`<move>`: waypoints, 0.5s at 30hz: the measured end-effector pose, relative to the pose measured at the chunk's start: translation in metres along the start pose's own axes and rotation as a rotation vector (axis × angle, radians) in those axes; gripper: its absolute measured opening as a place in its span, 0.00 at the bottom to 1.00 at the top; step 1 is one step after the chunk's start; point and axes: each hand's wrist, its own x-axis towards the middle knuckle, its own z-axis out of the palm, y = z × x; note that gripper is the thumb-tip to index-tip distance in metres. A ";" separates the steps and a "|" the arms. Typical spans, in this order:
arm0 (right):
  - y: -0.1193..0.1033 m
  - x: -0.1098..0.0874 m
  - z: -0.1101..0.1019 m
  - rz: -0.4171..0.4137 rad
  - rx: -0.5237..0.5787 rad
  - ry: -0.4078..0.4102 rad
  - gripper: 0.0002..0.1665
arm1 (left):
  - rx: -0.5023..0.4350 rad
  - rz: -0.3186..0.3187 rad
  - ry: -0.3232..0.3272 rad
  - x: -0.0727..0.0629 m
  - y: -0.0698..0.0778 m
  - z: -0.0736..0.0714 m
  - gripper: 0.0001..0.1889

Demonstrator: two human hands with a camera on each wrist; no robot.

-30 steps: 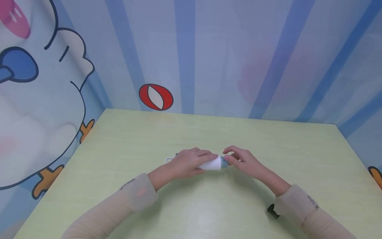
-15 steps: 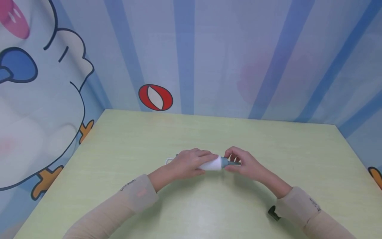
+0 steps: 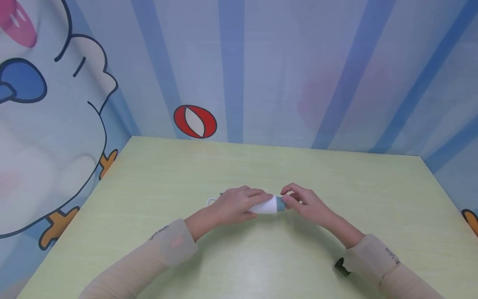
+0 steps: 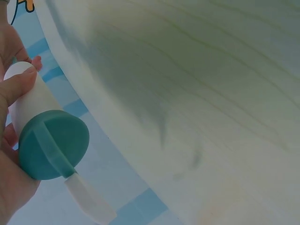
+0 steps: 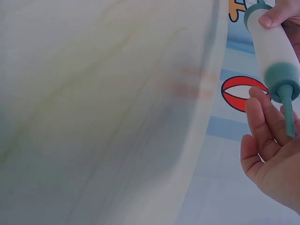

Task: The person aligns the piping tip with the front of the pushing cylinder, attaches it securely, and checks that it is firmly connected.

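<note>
A white cylindrical tube (image 3: 267, 206) with teal ends lies sideways between the hands, over the table's middle. My left hand (image 3: 233, 205) grips its body; in the left wrist view its thumb lies across the white wall. That end has a teal cap (image 4: 54, 145) with a raised ridge and a pale flat tab. At the other end, a teal collar (image 5: 281, 77) carries a thin teal nozzle (image 5: 288, 115). My right hand (image 3: 306, 203) is at this end, thumb tip overlapping the collar and fingers bent behind the nozzle. In the head view the right hand hides the nozzle.
The pale green table (image 3: 239, 253) spreads around both arms. Behind it stands a striped blue wall (image 3: 276, 74) with cartoon figures. A small black piece (image 3: 341, 267) shows beside the right sleeve cuff.
Half a second ago my right thumb was below the collar and the nozzle showed; now the thumb has come up over it, as one second ago. The left hand keeps its hold.
</note>
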 end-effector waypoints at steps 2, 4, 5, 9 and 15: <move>-0.001 -0.001 0.000 -0.018 -0.019 0.013 0.15 | 0.003 0.001 0.007 -0.001 0.000 0.000 0.30; -0.001 -0.002 0.000 -0.042 -0.043 0.022 0.17 | 0.003 -0.001 0.009 -0.001 -0.001 0.000 0.30; -0.001 -0.002 0.000 -0.053 -0.050 0.021 0.19 | 0.004 -0.004 0.008 -0.001 -0.001 0.000 0.30; -0.001 -0.003 0.002 -0.080 -0.061 0.014 0.21 | -0.001 -0.001 0.010 -0.001 -0.001 0.001 0.30; -0.001 -0.005 0.003 -0.126 -0.020 0.043 0.17 | 0.006 0.020 0.036 0.000 0.001 0.002 0.30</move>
